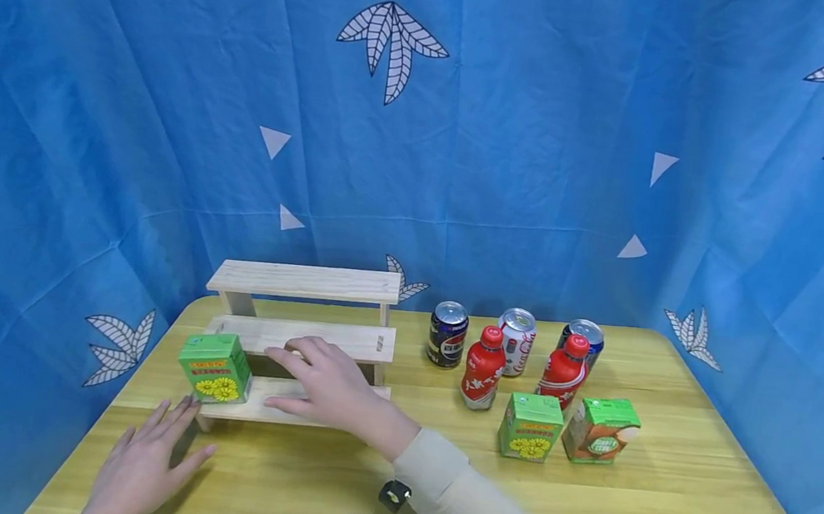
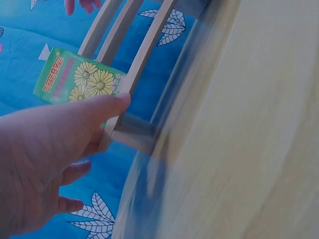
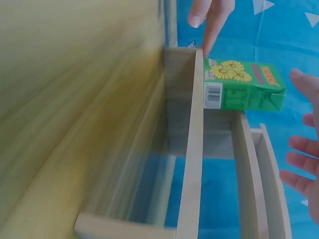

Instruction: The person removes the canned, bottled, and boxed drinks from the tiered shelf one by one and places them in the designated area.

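A green juice box with yellow flowers stands at the left end of the lowest board of a small three-tier wooden shelf. My left hand is at that end of the shelf, fingers extended and thumb apart, with its fingertips right by the board's corner below the box. Over the lower boards, to the right of the box, hovers my right hand, its fingers loosely bent and its palm holding nothing. The right wrist view shows a gap between the right fingers and the green box.
On the table's right side stand another flowered green box, a green-and-brown carton, two red bottles, a dark blue can, a white can and another dark can. Blue patterned cloth hangs around the table.
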`<action>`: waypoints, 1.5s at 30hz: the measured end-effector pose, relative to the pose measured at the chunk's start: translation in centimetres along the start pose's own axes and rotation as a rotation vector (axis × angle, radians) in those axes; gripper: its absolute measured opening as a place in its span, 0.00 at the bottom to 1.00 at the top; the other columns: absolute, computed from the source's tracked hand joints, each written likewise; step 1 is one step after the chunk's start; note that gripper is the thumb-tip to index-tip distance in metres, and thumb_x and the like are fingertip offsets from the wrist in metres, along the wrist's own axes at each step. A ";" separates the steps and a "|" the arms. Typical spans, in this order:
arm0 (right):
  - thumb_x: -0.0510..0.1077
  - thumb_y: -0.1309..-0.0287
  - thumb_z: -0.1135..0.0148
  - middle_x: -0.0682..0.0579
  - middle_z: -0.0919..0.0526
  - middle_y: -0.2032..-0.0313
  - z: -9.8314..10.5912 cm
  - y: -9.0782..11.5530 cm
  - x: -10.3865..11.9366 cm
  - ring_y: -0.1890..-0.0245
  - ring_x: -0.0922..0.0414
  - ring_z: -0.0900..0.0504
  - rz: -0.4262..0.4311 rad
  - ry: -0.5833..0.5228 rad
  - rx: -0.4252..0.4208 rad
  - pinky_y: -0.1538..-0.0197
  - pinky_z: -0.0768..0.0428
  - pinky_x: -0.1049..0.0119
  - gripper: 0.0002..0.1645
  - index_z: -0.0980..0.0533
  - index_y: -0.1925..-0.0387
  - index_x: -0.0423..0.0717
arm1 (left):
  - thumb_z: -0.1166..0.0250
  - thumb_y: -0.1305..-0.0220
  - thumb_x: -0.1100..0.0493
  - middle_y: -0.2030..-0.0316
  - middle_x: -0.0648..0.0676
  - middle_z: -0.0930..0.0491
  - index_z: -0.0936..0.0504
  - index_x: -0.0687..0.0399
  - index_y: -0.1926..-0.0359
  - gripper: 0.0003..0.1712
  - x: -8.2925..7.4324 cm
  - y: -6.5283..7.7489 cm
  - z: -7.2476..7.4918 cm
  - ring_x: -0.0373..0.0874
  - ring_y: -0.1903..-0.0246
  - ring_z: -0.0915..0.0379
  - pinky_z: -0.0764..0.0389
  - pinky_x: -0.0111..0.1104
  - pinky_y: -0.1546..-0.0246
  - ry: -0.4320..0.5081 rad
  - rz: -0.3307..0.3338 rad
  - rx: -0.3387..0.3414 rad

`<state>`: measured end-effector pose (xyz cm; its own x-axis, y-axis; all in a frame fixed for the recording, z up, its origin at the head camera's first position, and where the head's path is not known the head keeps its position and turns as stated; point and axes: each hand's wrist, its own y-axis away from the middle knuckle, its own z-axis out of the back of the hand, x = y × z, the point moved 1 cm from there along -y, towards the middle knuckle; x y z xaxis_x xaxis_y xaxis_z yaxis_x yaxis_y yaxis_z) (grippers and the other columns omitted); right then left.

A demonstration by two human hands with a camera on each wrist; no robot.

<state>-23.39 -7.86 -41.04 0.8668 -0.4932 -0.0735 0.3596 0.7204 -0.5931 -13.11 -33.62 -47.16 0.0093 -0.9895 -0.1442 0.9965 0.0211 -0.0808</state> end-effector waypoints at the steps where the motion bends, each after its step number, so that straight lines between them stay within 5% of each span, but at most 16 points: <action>1: 0.69 0.44 0.38 0.54 0.22 0.46 -0.2 -0.3 0.1 0.46 0.60 0.23 -0.005 0.001 0.003 0.43 0.21 0.70 0.40 0.30 0.35 0.55 | 0.48 0.39 0.24 0.31 0.68 0.38 0.38 0.60 0.29 0.53 0.0 0.0 0.0 0.70 0.32 0.46 0.46 0.74 0.39 0.002 0.000 0.000; 12: 0.69 0.43 0.39 0.55 0.22 0.44 -1.3 -2.8 1.0 0.43 0.60 0.23 -0.062 -0.042 0.024 0.40 0.22 0.69 0.42 0.33 0.33 0.54 | 0.49 0.39 0.24 0.30 0.68 0.38 0.38 0.59 0.28 0.52 0.0 -0.1 -0.2 0.69 0.31 0.46 0.45 0.73 0.39 0.014 -0.012 0.007; 32: 0.74 0.39 0.51 0.58 0.24 0.43 -4.0 -6.9 3.2 0.42 0.63 0.25 -0.185 0.025 0.237 0.39 0.24 0.72 0.45 0.40 0.28 0.57 | 0.47 0.38 0.26 0.30 0.66 0.37 0.37 0.58 0.28 0.51 0.1 0.2 0.2 0.69 0.32 0.44 0.43 0.75 0.42 0.020 -0.029 -0.010; 45: 0.73 0.41 0.46 0.60 0.23 0.46 -5.4 -8.2 3.9 0.45 0.64 0.24 -0.191 0.072 0.247 0.42 0.22 0.72 0.44 0.38 0.31 0.58 | 0.45 0.38 0.27 0.30 0.66 0.37 0.37 0.58 0.28 0.50 0.2 0.1 0.3 0.70 0.32 0.44 0.42 0.75 0.43 0.016 -0.034 -0.005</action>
<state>-24.87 -18.33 -40.81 0.7517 -0.6582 -0.0413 0.5946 0.7035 -0.3894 -12.97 -33.85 -46.94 -0.0256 -0.9872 -0.1572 0.9958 -0.0114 -0.0906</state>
